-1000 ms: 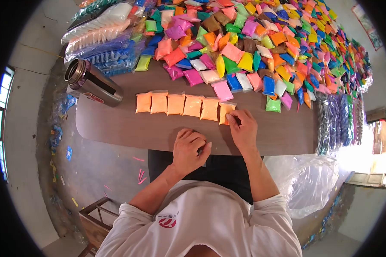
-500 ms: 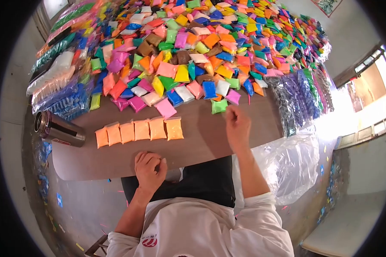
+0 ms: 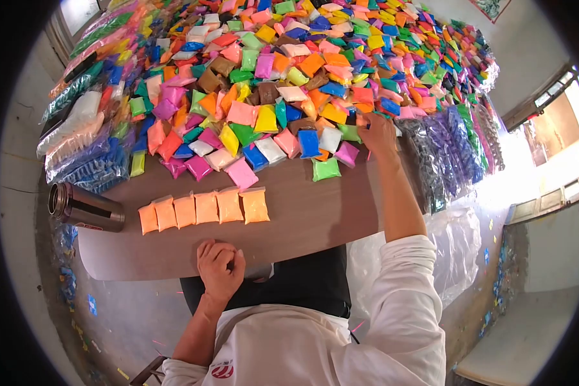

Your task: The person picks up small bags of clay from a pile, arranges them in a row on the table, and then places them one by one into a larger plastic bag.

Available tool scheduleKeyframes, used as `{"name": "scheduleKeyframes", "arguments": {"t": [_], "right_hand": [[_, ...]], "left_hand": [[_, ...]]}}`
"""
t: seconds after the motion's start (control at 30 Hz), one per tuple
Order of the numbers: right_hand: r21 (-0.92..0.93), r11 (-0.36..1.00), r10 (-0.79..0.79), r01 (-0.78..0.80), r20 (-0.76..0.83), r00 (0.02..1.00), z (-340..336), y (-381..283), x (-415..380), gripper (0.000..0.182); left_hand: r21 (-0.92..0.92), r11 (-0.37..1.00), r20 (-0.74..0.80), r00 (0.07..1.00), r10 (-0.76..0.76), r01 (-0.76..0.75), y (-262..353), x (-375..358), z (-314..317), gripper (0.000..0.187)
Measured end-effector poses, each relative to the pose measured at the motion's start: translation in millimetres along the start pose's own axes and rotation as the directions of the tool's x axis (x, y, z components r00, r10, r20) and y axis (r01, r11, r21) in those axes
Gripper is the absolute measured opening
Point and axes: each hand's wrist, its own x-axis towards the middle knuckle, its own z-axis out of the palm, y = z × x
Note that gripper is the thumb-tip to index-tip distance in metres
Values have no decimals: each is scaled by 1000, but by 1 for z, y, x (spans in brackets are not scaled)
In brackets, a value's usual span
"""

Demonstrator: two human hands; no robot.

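Observation:
My right hand (image 3: 376, 133) reaches over the near right edge of a heap of coloured packets (image 3: 283, 77). Its fingers are bent together among the packets, and what they grip, if anything, is hidden. A green packet (image 3: 350, 133) lies just left of the fingers. My left hand (image 3: 220, 267) rests at the front edge of the table, fingers curled in, with nothing visible in it. Beyond it stands a row of several light-orange packets (image 3: 206, 207), side by side on the table. A bright green packet (image 3: 326, 169) lies apart at the heap's near side.
A metal flask (image 3: 89, 207) lies tilted at the table's left end. Clear bags of packets stack at the left (image 3: 90, 157) and more bags (image 3: 441, 148) at the right. Clear plastic sheeting (image 3: 453, 257) hangs beside the brown table (image 3: 302, 212) at the right.
My right hand has moved forward and right, from above the bare tabletop to the heap's edge. My left hand stays curled in nearly the same place. The view has shifted slightly.

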Motion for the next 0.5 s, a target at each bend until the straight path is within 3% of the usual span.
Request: {"name": "scheduleKeyframes", "arguments": {"t": [0.13,0.23,0.33,0.5], "right_hand": [[-158,987,58,-34,151,987,-16,-5,4,42],[-161,987,62,-25,230,971,-28,-11,4,50],[-210,978,47,-5,196,980,-35,-15,0,49],[-82,997,19,4,281,959,-32,-1,10,39]], "left_hand": [[4,1000,9,1000,-3,3,-1,1,0,19],[6,1000,8,1000,-7,7,1,0,0,18],[8,1000,5,1000,7,-7,0,0,0,18],[11,1000,-6,1000,13,-13,0,0,1,18]]}}
